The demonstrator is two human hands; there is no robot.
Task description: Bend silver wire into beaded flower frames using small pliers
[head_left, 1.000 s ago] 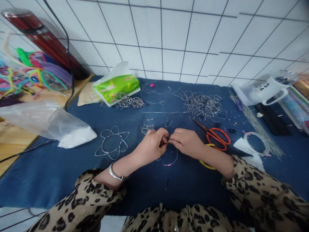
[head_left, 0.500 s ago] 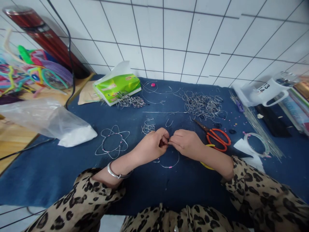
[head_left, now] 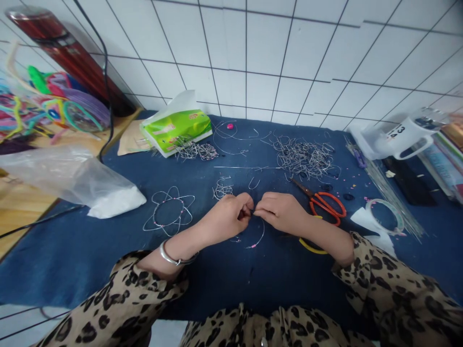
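My left hand and my right hand meet fingertip to fingertip over the blue cloth. Both are closed in a pinch on the top of a thin wire loop that hangs below them and carries small pink beads. A finished flower of wire petals with pink beads lies on the cloth left of my left hand. Orange-handled scissors lie just right of my right hand.
Heaps of bent wire and a smaller tangle lie at the back by a green tissue pack. A clear plastic bag is at left, a white mug and straight wires at right.
The wire loop under my hands has swung slightly, and the pinch has shifted a little. Both hands stay together in the same spot.
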